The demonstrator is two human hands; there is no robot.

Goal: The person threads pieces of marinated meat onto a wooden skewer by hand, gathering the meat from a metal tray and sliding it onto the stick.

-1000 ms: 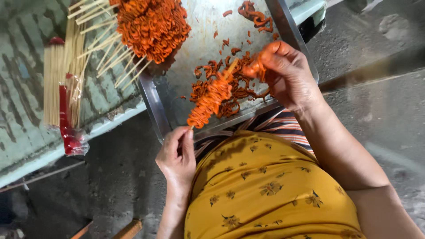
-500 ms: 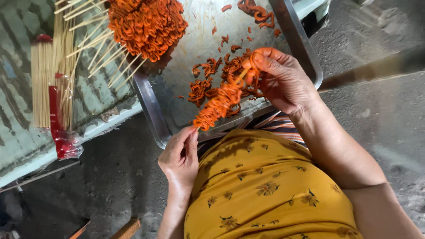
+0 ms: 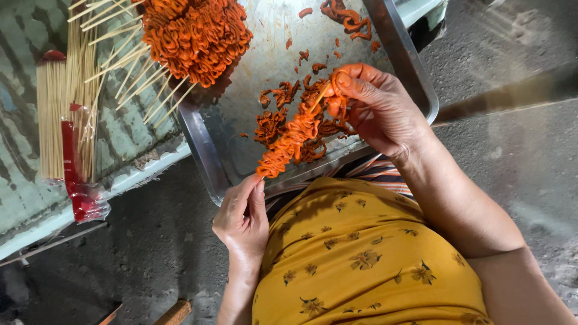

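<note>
My left hand (image 3: 242,218) pinches the base of an orange meat skewer (image 3: 291,141), fingers clamped. My right hand (image 3: 378,108) grips its tip, just above the metal tray (image 3: 201,150).

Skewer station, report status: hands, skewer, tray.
Left hand pinches skewer base. Right hand pushes orange strips onto tip. Skewer half loaded, over metal tray. Nothing blocking.

The left hand (image 3: 242,218) sits low near the body, its fingers (image 3: 256,191) pinched together and pointing upward, wrist straight above a bare forearm. The right hand (image 3: 378,109) is raised farther out, fingers (image 3: 356,77) curled inward in a pinch, forearm angling back toward the torso.
</note>
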